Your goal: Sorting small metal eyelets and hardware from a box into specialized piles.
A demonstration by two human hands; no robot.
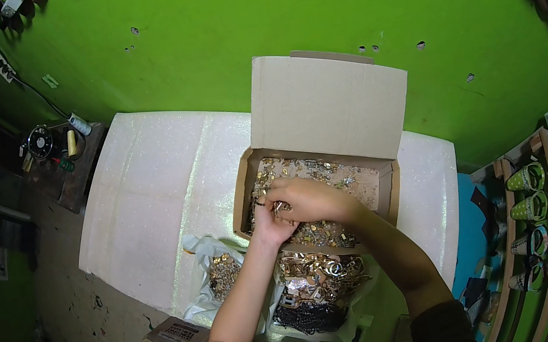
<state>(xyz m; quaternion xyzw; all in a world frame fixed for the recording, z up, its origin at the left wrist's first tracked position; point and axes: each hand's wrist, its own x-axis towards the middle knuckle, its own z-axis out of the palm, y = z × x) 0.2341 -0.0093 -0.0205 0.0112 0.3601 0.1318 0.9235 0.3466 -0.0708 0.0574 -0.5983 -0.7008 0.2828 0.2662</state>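
Over an open cardboard box (396, 187) strewn with small gold, silver and dark metal pieces (324, 231), my two hands meet. My left hand (271, 226) is curled, its fingers partly covered by the other hand. Above it, my right hand (304, 197) bends down with fingertips drawn together at the left palm. Small shiny bits show between the fingers, too small to name. Close to my wrists, a bag (320, 275) holds larger gold and silver metal fittings, with black chain-like pieces (311, 317) at its near end.
The raised box lid (327, 100) stands toward the green wall (196, 53). Left of my left forearm lies a pale plastic bag (198, 303) of small metal pieces. A glittery white sheet (140, 193) covers the table. Shoes (525, 179) sit on a rack at right; thread spools (71, 143) stand far left.
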